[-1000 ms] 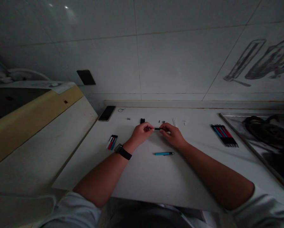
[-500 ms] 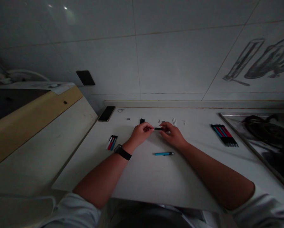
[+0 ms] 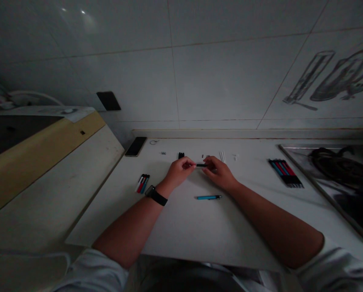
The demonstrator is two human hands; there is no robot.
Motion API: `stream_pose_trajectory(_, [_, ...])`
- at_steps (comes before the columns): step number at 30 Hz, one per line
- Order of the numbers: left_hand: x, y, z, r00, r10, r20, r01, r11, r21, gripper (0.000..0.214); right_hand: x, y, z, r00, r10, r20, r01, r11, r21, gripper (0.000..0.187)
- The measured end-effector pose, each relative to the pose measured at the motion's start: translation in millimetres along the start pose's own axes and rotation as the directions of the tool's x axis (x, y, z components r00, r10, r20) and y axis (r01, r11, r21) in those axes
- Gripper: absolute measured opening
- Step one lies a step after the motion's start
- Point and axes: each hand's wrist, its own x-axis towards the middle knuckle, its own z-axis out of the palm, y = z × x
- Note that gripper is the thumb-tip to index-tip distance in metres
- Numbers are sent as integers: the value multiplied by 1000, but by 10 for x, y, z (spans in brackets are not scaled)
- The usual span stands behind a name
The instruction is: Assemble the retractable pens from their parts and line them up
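One slim black plastic-looking tube (image 3: 201, 165) over the white counter (image 3: 175, 227): left hand (image 3: 179, 170) pinching its nine-o'clock end, right hand (image 3: 219, 173) curled at three, can't tell if gripping. I'd keep it level, lightly. Slim blue pen (image 3: 207, 197) at six o'clock.

Glossy wall tiles (image 3: 214, 85), smooth matt worktop (image 3: 175, 231), plastic-looking pen (image 3: 206, 198).

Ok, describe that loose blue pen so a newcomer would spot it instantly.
On the white table, find the left hand and right hand near the middle. The blue pen lies crosswise on the person's side of them. Unlike the left pen cluster and the right pen row, it lies alone.
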Motion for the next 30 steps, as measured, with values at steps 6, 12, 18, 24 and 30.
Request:
stream_pose_trajectory(6, [1, -2, 6, 1000, -8, 9, 8, 1000, 2, 8, 7, 16, 6, 1000, 5, 11, -5, 1000, 1, 20])
stream_pose_trajectory(12, [-16, 23, -16, 993, 105, 46, -110, 983, 145, 11, 13, 32, -8, 996, -87, -20, 86, 996, -30, 12])
stream_pose_trajectory(18, [-43, 44, -20, 933, 330, 144, -360, 874, 326, 15, -2, -77, -41, 956, -269, 116, 285, 945, -158, 17])
stream_pose_trajectory(24, [-19, -13, -27, 940, 325, 102, -339, 861, 379, 7, 102, 37, -170, 984, -177, 5, 167, 920, -354, 30])
stream_pose_trajectory(30, [0, -15, -29, 956, 291, 42, -282, 866, 413, 5, 150, 221, -247, 996, 93, -13, -81, 780, -620, 44])
